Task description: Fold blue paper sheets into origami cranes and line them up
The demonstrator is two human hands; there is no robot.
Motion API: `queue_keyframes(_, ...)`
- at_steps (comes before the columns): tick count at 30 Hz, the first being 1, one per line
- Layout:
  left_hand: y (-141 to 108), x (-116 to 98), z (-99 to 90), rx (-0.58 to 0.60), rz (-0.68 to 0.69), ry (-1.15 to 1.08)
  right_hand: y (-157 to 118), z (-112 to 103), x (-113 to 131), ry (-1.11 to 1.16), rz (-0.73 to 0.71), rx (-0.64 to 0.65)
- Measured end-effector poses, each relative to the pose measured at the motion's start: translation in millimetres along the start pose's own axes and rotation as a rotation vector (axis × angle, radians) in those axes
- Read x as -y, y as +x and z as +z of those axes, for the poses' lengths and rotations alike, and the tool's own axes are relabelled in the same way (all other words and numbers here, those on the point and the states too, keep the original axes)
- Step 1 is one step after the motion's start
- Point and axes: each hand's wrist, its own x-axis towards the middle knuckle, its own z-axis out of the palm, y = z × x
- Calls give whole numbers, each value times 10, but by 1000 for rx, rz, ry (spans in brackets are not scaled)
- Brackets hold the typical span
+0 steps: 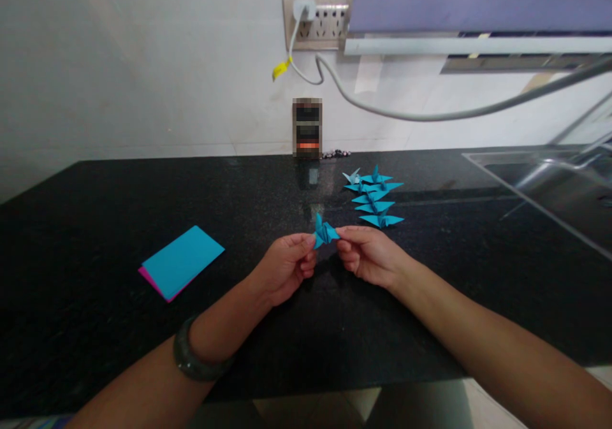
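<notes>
Between my two hands, above the black countertop [119, 206], is a blue origami crane [325, 232]. My left hand [291, 266] pinches its left side between thumb and fingers. On the opposite side, my right hand [366, 255] grips the other tip the same way. Beyond my right hand several folded blue cranes [377, 206] lie close together in a column, and a paler crane [352, 177] sits at their far left end. Off to the left rests a stack of blue paper [184, 260], with a pink sheet [152, 283] showing from under it.
A blurred-out phone-like object [307, 128] leans against the wall, a beaded string [337, 153] beside it. Above, a white cable [411, 118] runs from a socket panel [315, 24] to the right. A metal sink [554, 180] is set into the counter at right.
</notes>
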Motion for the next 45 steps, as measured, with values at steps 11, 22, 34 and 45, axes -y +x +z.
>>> queue_keyframes(11, -11, 42, 6, 44, 9, 102, -87, 59, 46, -18, 107, 56)
queue_keyframes(22, -48, -8, 40, 79, -16, 0, -113, 31, 22, -172, 66, 208)
queue_keyframes(34, -92, -16, 70, 155, 38, -157, -108, 42, 13, 7, 140, 228)
queue_keyframes(45, -91, -65, 85, 45, 89, -264, -75, 24, 21, 8, 94, 171)
